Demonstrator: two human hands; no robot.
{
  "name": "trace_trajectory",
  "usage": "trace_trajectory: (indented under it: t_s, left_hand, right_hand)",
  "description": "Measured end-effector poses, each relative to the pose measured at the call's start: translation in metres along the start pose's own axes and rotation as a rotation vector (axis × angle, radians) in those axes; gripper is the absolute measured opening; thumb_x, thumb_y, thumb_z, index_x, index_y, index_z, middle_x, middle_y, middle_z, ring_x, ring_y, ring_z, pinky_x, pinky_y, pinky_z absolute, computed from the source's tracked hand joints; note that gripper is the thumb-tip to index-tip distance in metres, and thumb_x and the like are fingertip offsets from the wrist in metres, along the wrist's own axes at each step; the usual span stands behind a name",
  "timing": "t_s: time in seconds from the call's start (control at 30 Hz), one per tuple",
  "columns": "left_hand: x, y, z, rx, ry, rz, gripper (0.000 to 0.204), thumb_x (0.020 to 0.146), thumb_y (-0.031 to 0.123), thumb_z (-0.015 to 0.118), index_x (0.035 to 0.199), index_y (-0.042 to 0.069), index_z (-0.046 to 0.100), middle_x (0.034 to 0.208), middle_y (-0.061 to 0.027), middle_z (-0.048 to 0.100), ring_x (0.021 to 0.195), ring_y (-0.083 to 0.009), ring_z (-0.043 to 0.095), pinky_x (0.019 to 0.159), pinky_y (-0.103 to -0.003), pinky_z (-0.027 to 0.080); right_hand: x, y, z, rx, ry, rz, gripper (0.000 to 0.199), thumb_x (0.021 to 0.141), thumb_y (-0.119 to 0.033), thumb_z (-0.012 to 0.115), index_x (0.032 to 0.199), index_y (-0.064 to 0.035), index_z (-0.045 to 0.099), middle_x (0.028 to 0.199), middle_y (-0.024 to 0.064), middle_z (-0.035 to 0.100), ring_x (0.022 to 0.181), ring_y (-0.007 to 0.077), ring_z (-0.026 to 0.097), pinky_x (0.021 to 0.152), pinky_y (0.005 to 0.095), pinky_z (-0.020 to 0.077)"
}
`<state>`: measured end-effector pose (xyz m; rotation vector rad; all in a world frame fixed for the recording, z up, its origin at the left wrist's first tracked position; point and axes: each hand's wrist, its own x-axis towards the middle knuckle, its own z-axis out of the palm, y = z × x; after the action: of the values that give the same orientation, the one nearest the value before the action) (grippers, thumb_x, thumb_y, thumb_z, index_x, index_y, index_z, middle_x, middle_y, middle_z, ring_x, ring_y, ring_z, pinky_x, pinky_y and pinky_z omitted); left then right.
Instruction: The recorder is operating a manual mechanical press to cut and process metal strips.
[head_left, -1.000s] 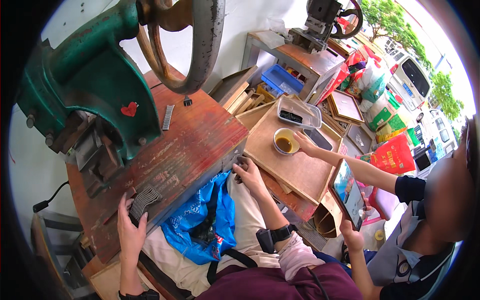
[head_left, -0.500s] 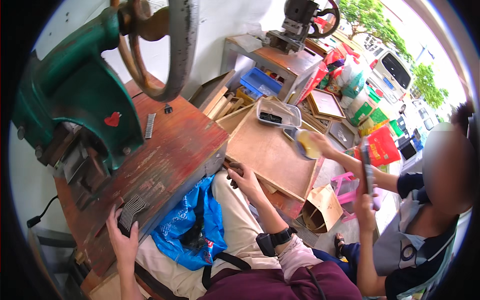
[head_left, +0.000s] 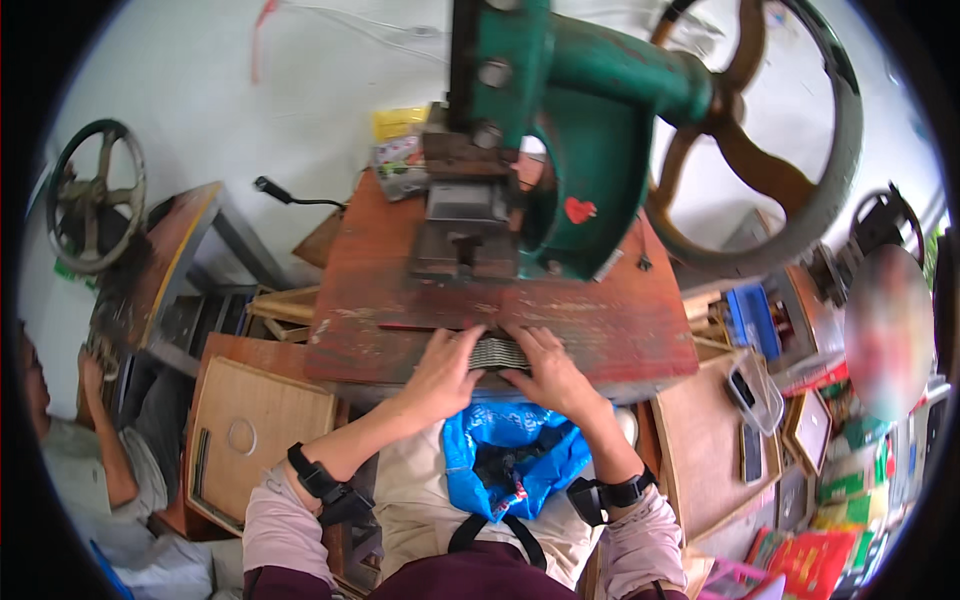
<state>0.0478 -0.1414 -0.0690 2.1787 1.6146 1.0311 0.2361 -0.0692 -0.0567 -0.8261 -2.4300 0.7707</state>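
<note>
A stack of thin, ridged metal strips (head_left: 498, 353) lies near the front edge of the red-painted wooden bench (head_left: 625, 315). My left hand (head_left: 445, 375) is closed against its left side, while my right hand (head_left: 550, 370) presses on its right side. The fingertips of both hands rest on or by the far end of the stack. Just beyond them stands a green hand press (head_left: 600, 200) with a large handwheel; its dark metal die block (head_left: 465, 245) is farther back than the stack. Below my hands, a blue plastic bag (head_left: 463, 455) sits open on my lap, with dark contents that are hard to make out.
A wooden tray (head_left: 265, 445) is at the left, another wooden tray (head_left: 700, 450) at the right. A clear plastic tub (head_left: 768, 405) sits on the right one. One person (head_left: 120, 480) works at far left by another handwheel (head_left: 95, 195). A black cable lamp (head_left: 290, 193) lies behind.
My right hand has come from beside the right tray to the stack, joining my left hand there. The view has swung left, bringing the press to the middle.
</note>
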Motion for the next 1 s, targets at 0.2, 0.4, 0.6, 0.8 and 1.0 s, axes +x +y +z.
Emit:
trace_trajectory:
  t_s: [0.2, 0.4, 0.6, 0.8, 1.0]
  left_hand:
    - [-0.007, -0.004, -0.003, 0.052, 0.050, 0.080, 0.062, 0.075, 0.002, 0.066, 0.130, -0.001, 0.039, 0.117, -0.0194, 0.052, 0.104, -0.0379, 0.047, 0.092, -0.044, 0.040]
    - [0.034, -0.005, -0.045, -0.031, 0.274, 0.117, 0.076, 0.073, -0.002, 0.067, 0.138, -0.001, 0.027, 0.119, -0.0216, 0.051, 0.109, -0.0362, 0.049, 0.093, -0.042, 0.041]
    - [0.139, -0.054, -0.071, -0.116, 0.580, 0.038, 0.102, 0.072, -0.004, 0.069, 0.140, -0.005, -0.007, 0.136, -0.0306, 0.027, 0.120, -0.0352, 0.045, 0.100, -0.041, 0.040]
    - [0.162, -0.056, -0.093, 0.125, 0.390, -0.121, 0.100, 0.072, 0.009, 0.074, 0.138, -0.009, 0.001, 0.134, -0.0332, 0.033, 0.123, -0.0432, 0.042, 0.100, -0.043, 0.038]
    - [0.099, -0.084, -0.101, 0.240, 0.402, -0.230, 0.069, 0.077, 0.024, 0.072, 0.128, -0.008, 0.036, 0.120, -0.0282, 0.051, 0.108, -0.0416, 0.053, 0.092, -0.044, 0.043]
  right_hand:
    - [0.003, -0.002, 0.003, -0.041, 0.147, -0.119, 0.065, 0.067, -0.012, 0.076, 0.125, -0.0029, 0.049, 0.107, 0.0177, 0.059, 0.102, 0.0359, 0.053, 0.090, 0.0418, 0.0441]
    - [0.054, -0.035, -0.035, 0.051, 0.291, -0.091, 0.081, 0.066, -0.010, 0.077, 0.134, 0.0013, 0.035, 0.115, 0.0196, 0.058, 0.108, 0.0336, 0.054, 0.094, 0.0398, 0.0441]
    - [0.154, -0.038, -0.044, 0.258, 0.521, 0.165, 0.091, 0.068, -0.009, 0.077, 0.138, 0.0060, 0.020, 0.119, 0.0229, 0.054, 0.110, 0.0360, 0.054, 0.095, 0.0411, 0.0431]
    - [0.185, 0.001, -0.032, 0.019, 0.701, 0.059, 0.063, 0.070, 0.004, 0.070, 0.125, 0.0044, 0.039, 0.115, 0.0260, 0.053, 0.108, 0.0422, 0.051, 0.089, 0.0447, 0.0427]
    - [0.178, -0.001, -0.033, -0.005, 0.674, 0.044, 0.062, 0.071, 0.004, 0.068, 0.126, 0.0051, 0.040, 0.117, 0.0263, 0.051, 0.111, 0.0418, 0.049, 0.092, 0.0441, 0.0411]
